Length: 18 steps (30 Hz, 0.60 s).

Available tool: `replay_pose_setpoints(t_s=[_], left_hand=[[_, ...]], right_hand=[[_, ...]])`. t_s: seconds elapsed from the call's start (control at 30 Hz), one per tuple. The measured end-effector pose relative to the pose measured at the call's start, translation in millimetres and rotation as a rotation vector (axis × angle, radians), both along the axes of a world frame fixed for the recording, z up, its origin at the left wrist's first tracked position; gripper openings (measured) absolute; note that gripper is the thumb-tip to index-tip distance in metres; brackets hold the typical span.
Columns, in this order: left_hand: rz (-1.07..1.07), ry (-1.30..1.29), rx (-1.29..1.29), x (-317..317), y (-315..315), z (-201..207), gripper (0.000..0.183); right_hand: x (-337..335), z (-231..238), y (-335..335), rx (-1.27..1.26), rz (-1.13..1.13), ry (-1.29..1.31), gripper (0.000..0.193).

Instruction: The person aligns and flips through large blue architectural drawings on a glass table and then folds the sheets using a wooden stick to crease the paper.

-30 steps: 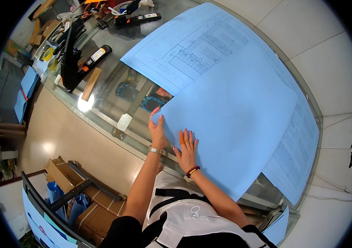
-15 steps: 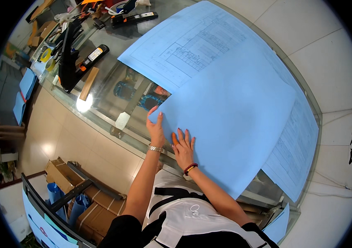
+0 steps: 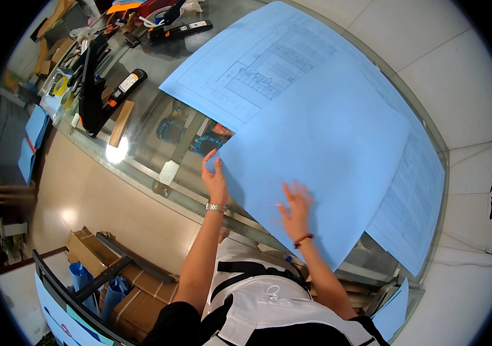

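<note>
A large blue sheet of paper point(image 3: 326, 150), blank side up, lies aslant over blue drawing sheets point(image 3: 251, 75) printed with plans and tables. At its left corner, my left hand point(image 3: 215, 183) pinches the paper between thumb and fingers; that corner reaches past the glass table's near edge. My right hand point(image 3: 298, 210), blurred by motion, is over the lower part of the blank sheet with fingers spread and nothing in them. Whether its palm touches the paper cannot be told.
A black long-arm stapler point(image 3: 93, 92) stands on the glass tabletop point(image 3: 185, 55), with a wooden strip point(image 3: 121, 124) beside it. Tape rolls point(image 3: 61, 86) and tools crowd the far left. Cardboard boxes point(image 3: 142, 288) sit below left; white floor tiles point(image 3: 413, 40) lie at right.
My right hand has moved right, from near the sheet's left edge to farther over the paper. The left hand stays at the corner. The view has shifted slightly.
</note>
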<state>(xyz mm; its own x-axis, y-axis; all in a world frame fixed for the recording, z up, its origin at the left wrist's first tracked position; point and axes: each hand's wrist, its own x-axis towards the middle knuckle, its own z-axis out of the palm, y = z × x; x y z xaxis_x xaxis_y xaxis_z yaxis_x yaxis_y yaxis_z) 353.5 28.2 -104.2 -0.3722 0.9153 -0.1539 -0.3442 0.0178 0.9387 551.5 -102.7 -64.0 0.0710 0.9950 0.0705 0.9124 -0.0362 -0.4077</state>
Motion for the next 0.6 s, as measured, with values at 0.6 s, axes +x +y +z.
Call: replay_pose_setpoints(t_s=[0.6], left_hand=[[0.013, -0.056, -0.019, -11.2, 14.6, -7.7, 0.029]], right_hand=[[143.6, 7.2, -151.1, 0.006, -0.977, 1.109, 0.069]])
